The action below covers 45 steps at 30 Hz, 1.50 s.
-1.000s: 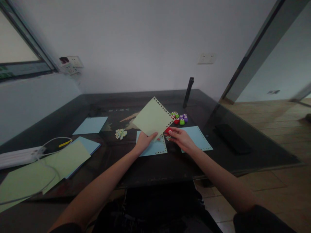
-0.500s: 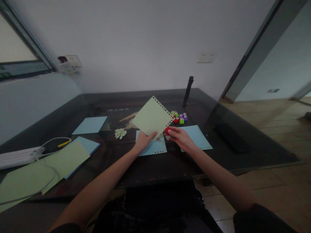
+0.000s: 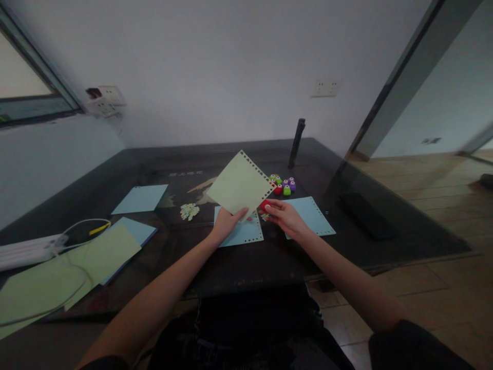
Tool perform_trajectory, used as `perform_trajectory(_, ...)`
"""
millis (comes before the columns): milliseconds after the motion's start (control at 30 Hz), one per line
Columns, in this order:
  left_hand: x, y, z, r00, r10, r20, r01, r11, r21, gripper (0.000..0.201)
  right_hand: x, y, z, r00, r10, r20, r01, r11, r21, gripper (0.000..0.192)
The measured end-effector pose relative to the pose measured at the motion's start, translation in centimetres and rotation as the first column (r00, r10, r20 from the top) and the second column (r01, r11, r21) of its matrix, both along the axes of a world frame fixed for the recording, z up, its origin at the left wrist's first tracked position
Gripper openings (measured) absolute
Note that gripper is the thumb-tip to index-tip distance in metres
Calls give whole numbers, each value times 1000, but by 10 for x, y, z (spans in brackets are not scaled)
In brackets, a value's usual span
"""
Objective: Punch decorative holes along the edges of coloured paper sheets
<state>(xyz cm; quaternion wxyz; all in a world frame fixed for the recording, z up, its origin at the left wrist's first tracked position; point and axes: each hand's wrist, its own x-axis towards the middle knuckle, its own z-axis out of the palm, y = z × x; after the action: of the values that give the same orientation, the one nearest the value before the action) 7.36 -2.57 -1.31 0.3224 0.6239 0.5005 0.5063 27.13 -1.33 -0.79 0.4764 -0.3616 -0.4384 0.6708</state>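
Observation:
A pale green sheet of paper (image 3: 242, 182) is pinched at its lower corner by my left hand (image 3: 229, 223), thumb on top. It is held up and turned like a diamond, with small holes along its upper right and lower right edges. My right hand (image 3: 287, 216) is closed around a small red paper punch (image 3: 265, 205) at the sheet's lower right edge. Whether the paper sits inside the punch I cannot tell. Under my hands lie a blue sheet (image 3: 242, 236) and another blue sheet (image 3: 314, 218), both with punched edges. Several small punches (image 3: 285, 185) in red, green and purple cluster behind.
A heap of tiny paper pieces (image 3: 189, 211) lies left of the sheets. A blue sheet (image 3: 140, 199), green sheets (image 3: 42, 280) and a white power strip (image 3: 29, 251) with cables occupy the left. A black upright stand (image 3: 296, 144) and a dark flat object (image 3: 365, 216) are right.
The view has shifted slightly. The red punch shows a little more between my right fingers; both hands keep their holds in nearly the same place.

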Motion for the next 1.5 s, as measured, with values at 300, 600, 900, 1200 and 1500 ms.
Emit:
perform_trajectory(300, 3, -4, 6, 1000, -7, -4, 7, 1000, 5, 29, -1, -1, 1, 1000, -8, -19, 8, 1000, 1, 28)
perform_trajectory(600, 4, -3, 0, 997, -50, -60, 50, 999, -2, 26, -4, -1, 0, 999, -33, -17, 33, 999, 31, 27)
perform_trajectory(900, 5, -4, 0, 995, -57, -85, 58, 998, 2, 30, -5, 0, -4, 998, -44, -41, 46, 998, 41, 27)
perform_trajectory(1200, 6, -2, -3, 994, -63, -87, 66, 997, 41, 33, -6, -2, -1, 999, -41, -34, 43, 998, 47, 24)
perform_trajectory(1500, 6, -3, -3, 993, -58, -104, 61, 998, 26, 29, -7, -4, 2, 997, -63, -32, 65, 997, 51, 27)
